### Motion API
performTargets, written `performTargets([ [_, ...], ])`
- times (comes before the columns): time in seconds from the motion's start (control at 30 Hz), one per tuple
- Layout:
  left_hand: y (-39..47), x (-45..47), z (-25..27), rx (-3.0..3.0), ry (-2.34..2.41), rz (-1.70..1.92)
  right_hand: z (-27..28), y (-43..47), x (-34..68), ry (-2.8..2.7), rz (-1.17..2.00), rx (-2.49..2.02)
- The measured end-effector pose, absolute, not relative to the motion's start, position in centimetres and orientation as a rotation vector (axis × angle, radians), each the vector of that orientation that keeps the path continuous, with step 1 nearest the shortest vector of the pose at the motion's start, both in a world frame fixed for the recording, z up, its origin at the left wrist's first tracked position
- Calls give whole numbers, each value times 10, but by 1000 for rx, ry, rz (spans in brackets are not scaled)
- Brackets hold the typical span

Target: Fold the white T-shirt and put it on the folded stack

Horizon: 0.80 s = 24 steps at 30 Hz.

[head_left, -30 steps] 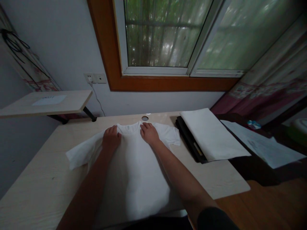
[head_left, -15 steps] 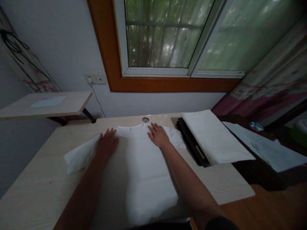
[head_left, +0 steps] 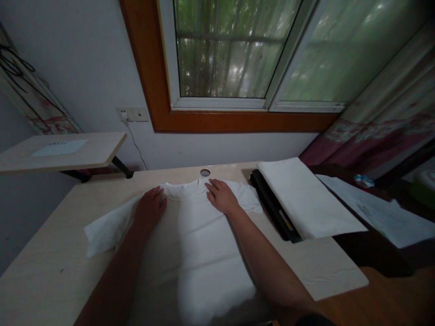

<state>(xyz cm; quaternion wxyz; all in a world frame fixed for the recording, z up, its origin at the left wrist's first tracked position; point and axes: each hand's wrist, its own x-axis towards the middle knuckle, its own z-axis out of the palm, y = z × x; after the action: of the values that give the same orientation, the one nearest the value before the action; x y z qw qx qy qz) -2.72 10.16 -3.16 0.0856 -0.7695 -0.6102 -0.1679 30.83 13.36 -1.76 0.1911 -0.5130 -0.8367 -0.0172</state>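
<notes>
Both forearms stretch forward over the white T-shirt (head_left: 204, 253) on the tabletop (head_left: 50, 253); left hand (head_left: 149, 209) and right hand (head_left: 222, 198) press flat beside the collar, each grip released.

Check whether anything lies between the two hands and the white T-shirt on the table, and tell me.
Nothing visible does. The left hand and the right hand both rest flat, palms down, directly on the white T-shirt, either side of its collar. The folded white cloth lies off to the right, apart from the shirt.
</notes>
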Motion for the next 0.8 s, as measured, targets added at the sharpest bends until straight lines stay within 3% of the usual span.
performTargets([
  [0.8,97,-31,-30,-2308,-1909,-292,-28,134,305,-2378,7,-1390],
])
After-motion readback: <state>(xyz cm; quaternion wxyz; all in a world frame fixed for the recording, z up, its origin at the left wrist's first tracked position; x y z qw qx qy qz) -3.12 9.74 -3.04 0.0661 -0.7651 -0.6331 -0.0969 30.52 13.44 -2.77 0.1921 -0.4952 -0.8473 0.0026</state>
